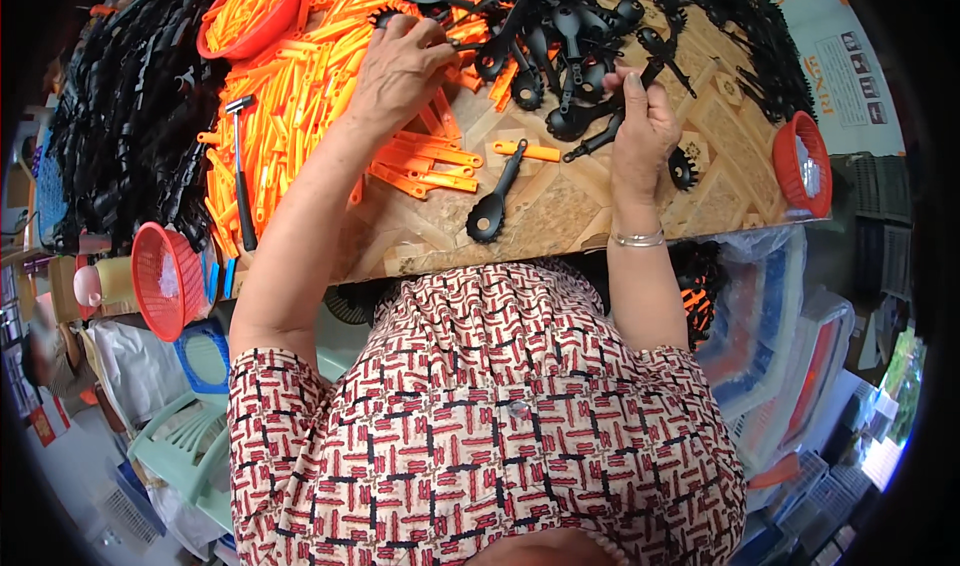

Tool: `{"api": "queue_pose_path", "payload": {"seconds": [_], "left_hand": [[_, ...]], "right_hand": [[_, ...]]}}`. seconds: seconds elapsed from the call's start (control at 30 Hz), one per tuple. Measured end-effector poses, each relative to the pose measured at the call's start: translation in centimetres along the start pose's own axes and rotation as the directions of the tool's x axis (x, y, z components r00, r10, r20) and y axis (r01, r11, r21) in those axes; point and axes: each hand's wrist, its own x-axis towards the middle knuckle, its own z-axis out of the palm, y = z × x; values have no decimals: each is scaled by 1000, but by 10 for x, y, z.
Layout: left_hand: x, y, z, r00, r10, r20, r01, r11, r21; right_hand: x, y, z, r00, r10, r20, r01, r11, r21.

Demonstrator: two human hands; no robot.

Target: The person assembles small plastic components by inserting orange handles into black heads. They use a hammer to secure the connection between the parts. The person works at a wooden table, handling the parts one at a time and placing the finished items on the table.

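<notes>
Patterned short-sleeved cloth on the person's torso [500, 396] lies nearest the head camera, just below the edge of a tabletop [560, 206] crowded with orange and black plastic pieces. Both hands are over the far half, well apart. Bent over the right edge of a heap of orange handles [300, 116], the left hand [400, 71] has its fingers turned down; a black toothed head [382, 17] shows just beyond them, but whether they grip it I cannot tell. At the right, the right hand [643, 131] is curled with its thumb up, next to a pile of black utensils [566, 26]; a black handle [653, 69] shows at its fingers, its hold likewise unclear. Between the hands and nearer the person lies a loose black spoon [488, 216], its long axis slanting from the bowl, near-left, to the handle tip, far-right. That tip overlaps a crosswise orange handle [542, 153] and looks slightly nearer the right hand.
</notes>
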Motion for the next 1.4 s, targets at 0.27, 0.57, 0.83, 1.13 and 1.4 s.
{"api": "queue_pose_path", "payload": {"seconds": [0.27,0.57,0.83,1.13,1.4], "left_hand": [[-22,39,-38,884,-395,249,366,252,-896],[-59,69,-73,999,-45,-16,28,823,-568],[-61,77,-84,999,46,3,-38,861,-508],[-63,78,-82,995,96,-2,-83,853,-515],[-66,89,-88,997,27,70,10,874,-486]], "right_hand": [[-39,-45,1,714,368,595,-526,844,110],[-57,-45,2,398,439,805,-681,730,-62],[-59,-43,3,375,424,824,-586,798,-143],[-61,-36,1,323,383,865,-566,811,-148],[-50,-47,-1,176,387,905,-598,773,-214]]}}
